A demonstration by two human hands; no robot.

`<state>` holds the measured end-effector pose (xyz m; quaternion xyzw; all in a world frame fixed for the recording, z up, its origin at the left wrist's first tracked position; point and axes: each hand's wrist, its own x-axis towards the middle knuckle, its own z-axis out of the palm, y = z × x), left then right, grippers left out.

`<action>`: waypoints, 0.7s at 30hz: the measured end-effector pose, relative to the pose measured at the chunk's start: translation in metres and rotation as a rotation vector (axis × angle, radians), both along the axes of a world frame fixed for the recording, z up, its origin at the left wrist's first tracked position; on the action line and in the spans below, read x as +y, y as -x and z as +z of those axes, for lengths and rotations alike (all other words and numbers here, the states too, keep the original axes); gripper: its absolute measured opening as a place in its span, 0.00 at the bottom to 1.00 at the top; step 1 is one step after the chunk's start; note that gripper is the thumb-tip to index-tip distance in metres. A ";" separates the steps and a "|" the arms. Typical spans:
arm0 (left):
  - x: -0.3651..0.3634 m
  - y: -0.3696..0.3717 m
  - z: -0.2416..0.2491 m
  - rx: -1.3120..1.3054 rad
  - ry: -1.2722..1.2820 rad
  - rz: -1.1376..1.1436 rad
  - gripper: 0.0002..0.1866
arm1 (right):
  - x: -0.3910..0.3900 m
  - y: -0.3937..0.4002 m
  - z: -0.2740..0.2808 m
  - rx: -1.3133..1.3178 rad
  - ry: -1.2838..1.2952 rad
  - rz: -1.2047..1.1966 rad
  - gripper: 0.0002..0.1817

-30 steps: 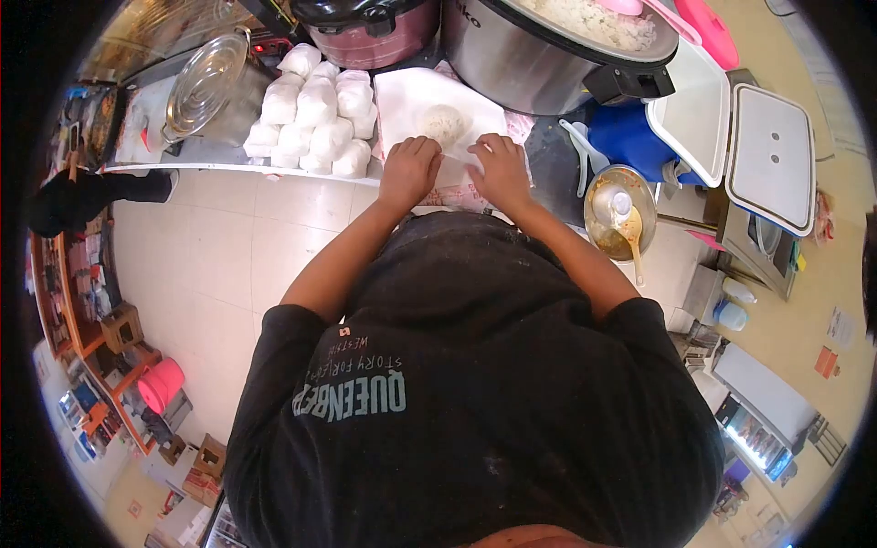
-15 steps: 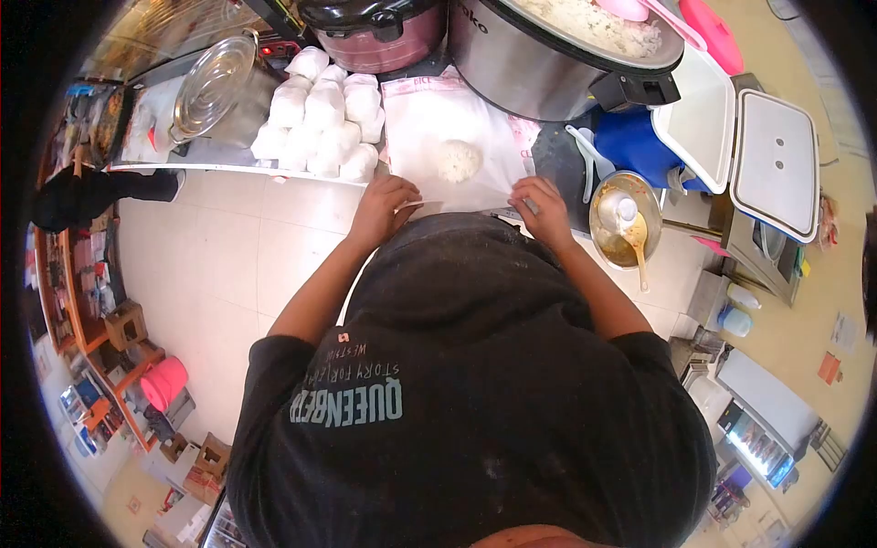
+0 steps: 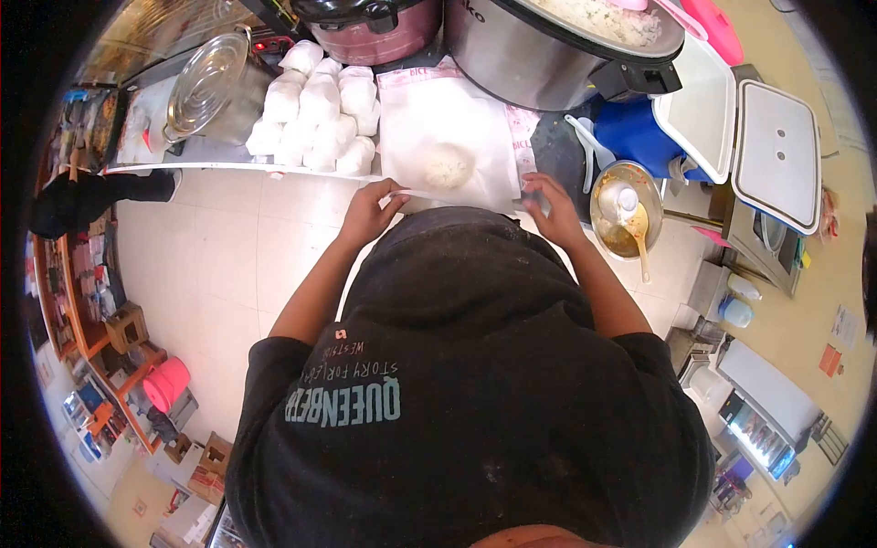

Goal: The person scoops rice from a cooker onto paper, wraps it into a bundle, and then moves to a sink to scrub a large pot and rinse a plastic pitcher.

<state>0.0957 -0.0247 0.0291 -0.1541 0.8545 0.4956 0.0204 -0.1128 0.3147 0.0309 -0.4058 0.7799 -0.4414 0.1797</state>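
A mound of white rice (image 3: 449,166) lies near the front of a white paper sheet (image 3: 448,114) at the counter edge. My left hand (image 3: 373,208) pinches the sheet's near left corner. At the near right corner, my right hand (image 3: 551,210) has its thumb and fingers apart, close to the paper's edge. Several white wrapped packs (image 3: 315,114) are stacked left of the sheet. Behind it stands a large steel rice cooker (image 3: 521,55) filled with rice, a pink scoop (image 3: 681,20) resting on top.
A metal bowl (image 3: 647,183) with a wooden spoon is at the right, beside white spoons (image 3: 589,151). Further right are a blue cooler (image 3: 626,142) and its white lid (image 3: 776,155). A lidded steel pot (image 3: 215,87) and a pink cooker (image 3: 379,41) stand behind. Another person's leg (image 3: 137,186) shows left.
My right hand has opened off the paper's corner. The paper's near edge has shifted slightly, and the rice mound looks partly covered by the sheet. The view has shifted a little.
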 end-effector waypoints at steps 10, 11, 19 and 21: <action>0.000 -0.001 -0.011 0.038 -0.071 0.114 0.11 | -0.020 -0.015 -0.024 0.147 -0.040 0.059 0.17; -0.001 -0.004 -0.011 0.043 -0.019 0.063 0.11 | -0.019 -0.014 -0.024 0.080 -0.019 -0.003 0.14; 0.008 -0.006 -0.004 0.159 0.064 -0.150 0.08 | 0.017 -0.022 -0.011 0.039 -0.032 -0.034 0.06; 0.012 0.001 -0.011 0.044 -0.169 0.034 0.10 | 0.007 -0.028 -0.015 -0.014 0.093 -0.194 0.08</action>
